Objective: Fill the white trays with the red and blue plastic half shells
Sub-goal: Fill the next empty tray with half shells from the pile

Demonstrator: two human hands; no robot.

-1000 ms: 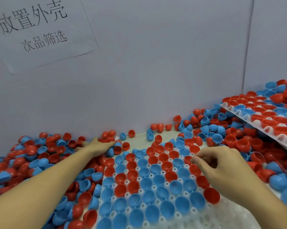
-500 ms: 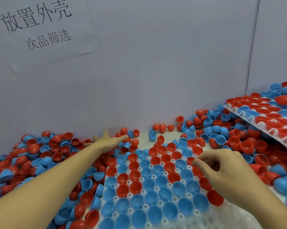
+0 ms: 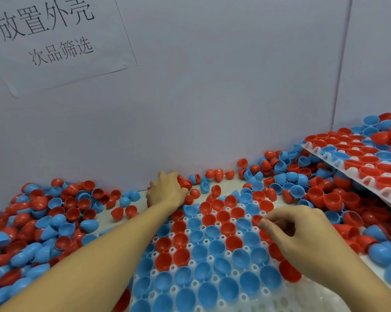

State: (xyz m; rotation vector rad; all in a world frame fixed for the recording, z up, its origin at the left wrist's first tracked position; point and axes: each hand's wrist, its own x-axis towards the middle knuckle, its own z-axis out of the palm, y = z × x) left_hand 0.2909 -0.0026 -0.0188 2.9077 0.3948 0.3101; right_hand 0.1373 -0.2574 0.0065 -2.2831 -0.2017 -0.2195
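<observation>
A white tray (image 3: 316, 298) lies in front of me, most pockets filled with red and blue half shells. My left hand (image 3: 167, 192) reaches to the tray's far end by the wall, its fingers curled over a few loose red half shells (image 3: 184, 183). My right hand (image 3: 302, 237) hovers over the tray's right side with curled fingers. Its thumb and forefinger meet at the rim of a red half shell (image 3: 256, 219) seated in a pocket. Whatever is under that palm is hidden.
Loose red and blue shells lie heaped on the left (image 3: 43, 221) and on the right (image 3: 313, 188). A second filled white tray (image 3: 338, 164) leans on the right heap. A grey wall with a paper sign (image 3: 55, 37) closes the back.
My left hand slid right along the wall from the left heap to the shells beyond the tray and curled its fingers. The right hand has stayed in place.
</observation>
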